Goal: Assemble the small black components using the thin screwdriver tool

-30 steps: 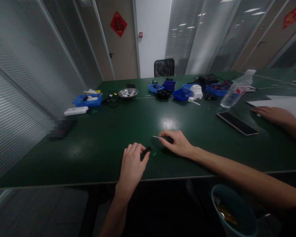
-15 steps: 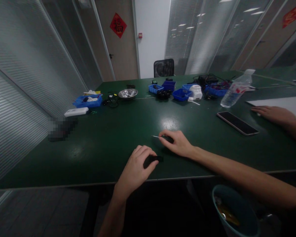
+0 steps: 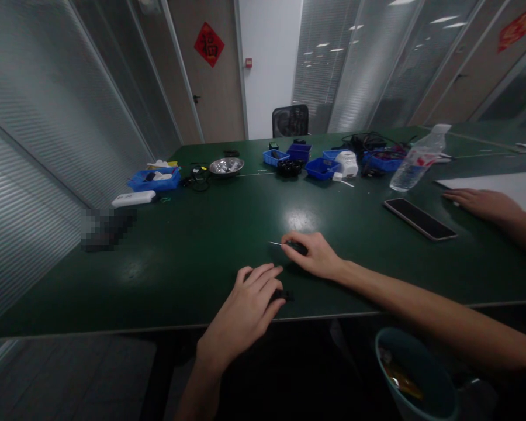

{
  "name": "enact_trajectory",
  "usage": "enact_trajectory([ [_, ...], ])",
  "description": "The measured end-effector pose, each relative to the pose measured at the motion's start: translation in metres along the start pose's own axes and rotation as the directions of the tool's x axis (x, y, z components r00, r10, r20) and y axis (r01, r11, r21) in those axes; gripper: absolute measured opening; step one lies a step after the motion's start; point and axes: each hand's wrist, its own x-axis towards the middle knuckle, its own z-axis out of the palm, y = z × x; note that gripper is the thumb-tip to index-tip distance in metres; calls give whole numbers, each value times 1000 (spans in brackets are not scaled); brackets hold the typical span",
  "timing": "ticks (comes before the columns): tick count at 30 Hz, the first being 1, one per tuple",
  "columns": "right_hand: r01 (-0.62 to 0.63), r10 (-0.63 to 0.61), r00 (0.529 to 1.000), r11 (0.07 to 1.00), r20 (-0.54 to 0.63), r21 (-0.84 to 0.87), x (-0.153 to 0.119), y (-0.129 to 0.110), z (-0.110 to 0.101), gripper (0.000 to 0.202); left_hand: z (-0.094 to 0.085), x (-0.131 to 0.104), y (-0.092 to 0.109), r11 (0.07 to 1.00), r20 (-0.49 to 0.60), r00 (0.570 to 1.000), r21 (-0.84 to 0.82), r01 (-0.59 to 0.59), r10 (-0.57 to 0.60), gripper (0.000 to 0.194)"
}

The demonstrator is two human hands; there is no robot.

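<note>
Near the table's front edge, my left hand (image 3: 248,307) pinches a small black piece (image 3: 288,296) between thumb and index finger. The other fingers extend over the tabletop, and part of the black piece is hidden behind them. My right hand (image 3: 318,254) rests on the table just beyond and to the right, its fingers closed around the dark handle of a screwdriver (image 3: 300,248). The thin metal shaft points left, apart from the black piece.
On the green table (image 3: 201,245) lie a phone (image 3: 419,218), a water bottle (image 3: 421,161) and another person's hand (image 3: 486,204). Farther back are a metal bowl (image 3: 227,167), blue trays (image 3: 322,169) and cables. A bin (image 3: 414,374) stands below the front edge.
My left hand has shifted slightly toward the front edge with the black piece, and its fingers have stretched out more. My right hand and the screwdriver stay almost in place.
</note>
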Motion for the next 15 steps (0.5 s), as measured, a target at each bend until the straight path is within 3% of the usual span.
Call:
enact_trajectory([
  [5,10,-10,1000,1000,2,-7,-1,3,1,28,1,0,-10,998,-16,998,32,54,-54,28],
  [9,17,-17,1000,1000,11,-2,-1,4,-2,27,-19,-20,-61,957,-94,956,56,285,-279,31],
  [12,27,-27,999,1000,20,11,-1,3,-4,27,-44,-57,-120,832,-222,824,82,548,-521,33],
  [15,30,-30,999,999,31,15,0,3,-6,27,-71,-104,-172,608,-322,605,104,787,-728,40],
])
